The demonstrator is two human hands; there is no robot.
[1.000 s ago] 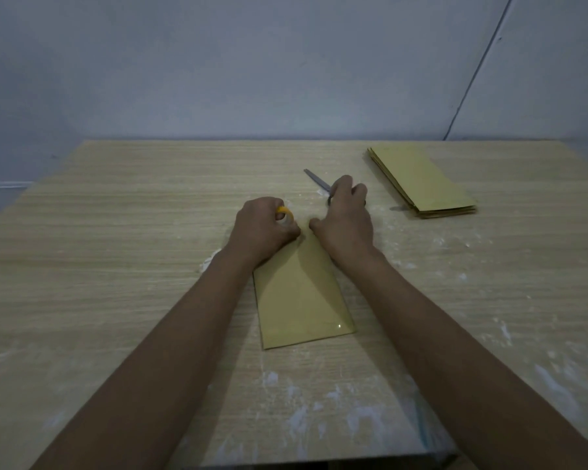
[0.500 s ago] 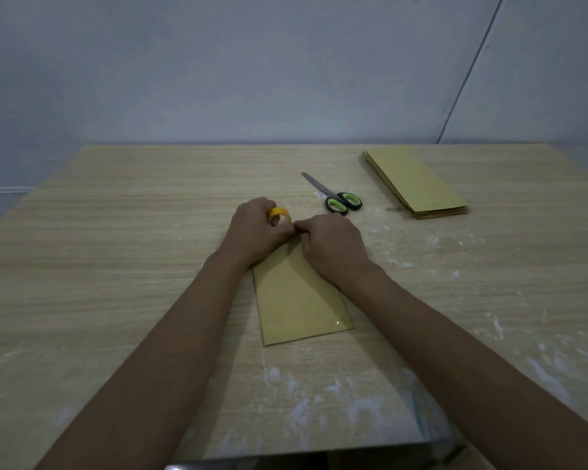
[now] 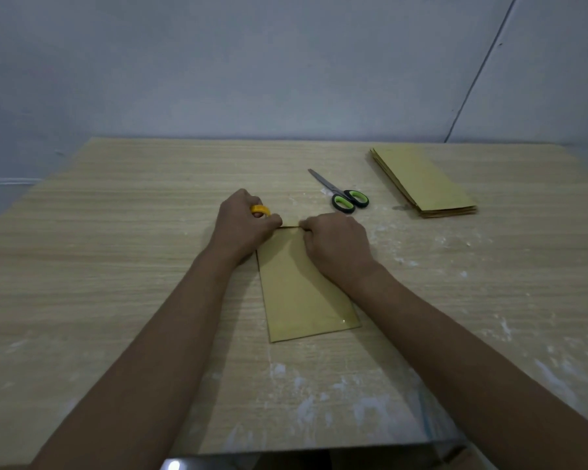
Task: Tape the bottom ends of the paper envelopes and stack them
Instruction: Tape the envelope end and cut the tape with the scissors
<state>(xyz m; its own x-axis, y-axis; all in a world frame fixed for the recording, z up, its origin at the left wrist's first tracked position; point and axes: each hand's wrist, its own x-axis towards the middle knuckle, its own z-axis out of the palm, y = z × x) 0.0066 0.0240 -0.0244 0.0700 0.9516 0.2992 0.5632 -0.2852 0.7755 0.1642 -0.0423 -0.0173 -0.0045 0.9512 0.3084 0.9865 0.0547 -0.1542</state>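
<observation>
One envelope (image 3: 302, 293) lies flat on the worktop (image 3: 116, 266), long axis running away from the person, its far short edge between the two hands. Near edge shows a glossy strip, likely tape already on that end.

Left hand (image 3: 241, 228) sits at the far left corner of the envelope, fingers curled round a yellow tape roll (image 3: 260, 210); only a sliver of the roll shows past the knuckles. Right hand (image 3: 336, 245) rests on the far right part of the envelope, fingers curled, thumb and forefinger tips pinched together at the far edge. They probably hold the free tape end, but the tape itself is too thin and clear to make out.

Step in hand, as I judge it: drawing a length of tape across the far edge.

To do it well:
- Keep the strip taut and parallel to the edge, half on paper, half overhanging if it is to fold under.
- Hold the envelope down with the heel of the right hand so it does not swivel.
- Lay it from one corner across, pressing as it goes, to avoid bubbles and creases.
- Pull slightly past the far corner before cutting.

Scissors (image 3: 340, 193) lie closed just beyond the right hand, within easy reach. Envelope stack (image 3: 421, 181) sits well apart at far right.
</observation>
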